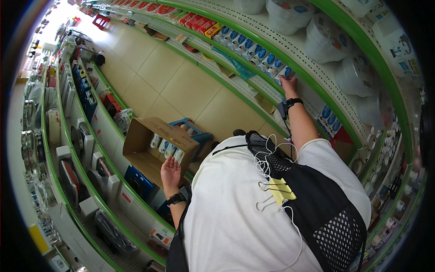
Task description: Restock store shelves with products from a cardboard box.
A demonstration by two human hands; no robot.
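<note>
A row of white and blue wrapped packages (253, 51) stands on a green-edged shelf. At the near end of this row, my right hand (289, 83) is on the last package (282, 73), its fingers partly hidden from view. My left hand (171, 171), palm up with nothing in it, is beside an open cardboard box (139, 149). Several similar packages (166, 148) lie inside the box. Under and behind the box is a blue plastic stool (203, 137).
Green-edged shelves (112, 176) with boxed pans and kitchenware run along the left. Stacked clear plastic tubs (326, 40) fill the upper right shelf. Red boxes (197, 23) stand farther along the packages' shelf. Beige floor tiles (163, 78) lie between the shelves.
</note>
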